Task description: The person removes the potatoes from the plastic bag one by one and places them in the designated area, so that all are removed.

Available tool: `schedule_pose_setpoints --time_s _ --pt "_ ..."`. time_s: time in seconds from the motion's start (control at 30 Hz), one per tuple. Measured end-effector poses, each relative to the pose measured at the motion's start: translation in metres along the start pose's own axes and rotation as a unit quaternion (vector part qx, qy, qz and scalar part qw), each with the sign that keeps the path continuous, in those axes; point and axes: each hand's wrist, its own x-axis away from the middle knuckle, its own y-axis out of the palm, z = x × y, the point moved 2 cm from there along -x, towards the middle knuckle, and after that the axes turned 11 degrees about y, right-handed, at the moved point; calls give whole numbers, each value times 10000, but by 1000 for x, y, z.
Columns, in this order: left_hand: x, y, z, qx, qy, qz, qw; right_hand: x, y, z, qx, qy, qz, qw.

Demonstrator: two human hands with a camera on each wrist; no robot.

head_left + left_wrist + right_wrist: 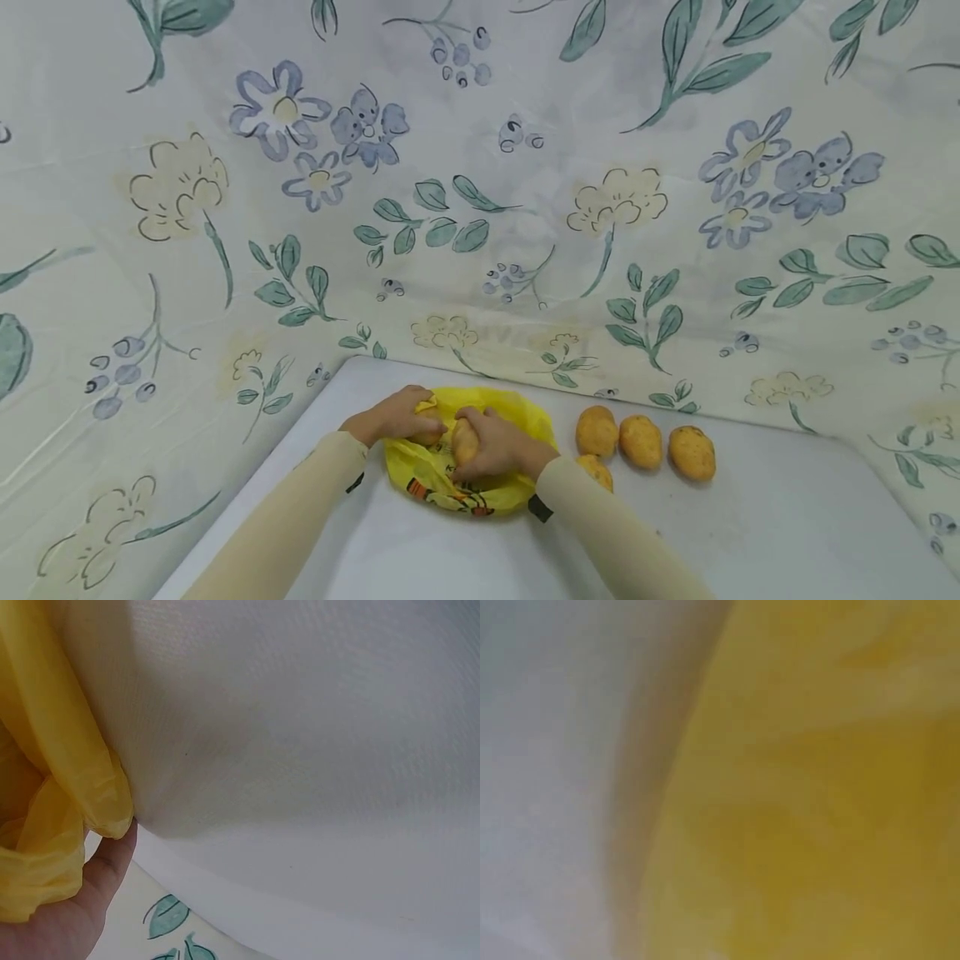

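A yellow plastic bag (517, 492) with dark print lies spread open on the white table. My left hand (393, 417) grips its left rim; in the left wrist view, a fold of yellow plastic (101, 799) lies against the fingers. Close under that hand, inside the bag, a potato (429, 437) shows partly. My right hand (497, 446) reaches over the bag's opening and holds another potato (465, 442) between thumb and fingers. The right wrist view has only blurred yellow plastic (802, 795), with the hand hidden.
Right of the bag, three potatoes stand in a row: one nearest the bag (597, 431), a middle potato (641, 442) and an outer potato (692, 453). Another potato (596, 472) is partly behind the right sleeve (600, 517). Floral cloth (525, 250) rises behind the white table (787, 517).
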Motion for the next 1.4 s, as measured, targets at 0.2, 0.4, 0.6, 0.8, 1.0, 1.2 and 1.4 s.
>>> schedule_pose_setpoints --time_s 0.2,0.4,0.6,0.8,1.0,1.2,1.4 --pt "2 -1 0 3 36 -11 10000 5 -11 -6 -302 -32 215 9993" --pt "12 -9 -6 70 -160 -39 9998 16 -28 -17 -831 -418 427 9947" --pt "4 -10 0 146 -6 50 9999 28 -57 -6 -845 -463 717 9928" --pt "1 -6 0 139 -97 0 9999 40 -74 3 -808 -359 950 9915" --pt "1 -3 0 209 -26 1 9998 56 -83 16 -1032 -255 1153 9876" --pt "4 -1 0 274 -35 -63 9996 71 -89 38 -1299 -259 1068 9854" --pt "2 0 -2 296 -9 -59 9995 87 -95 59 -1131 -428 1175 9857"
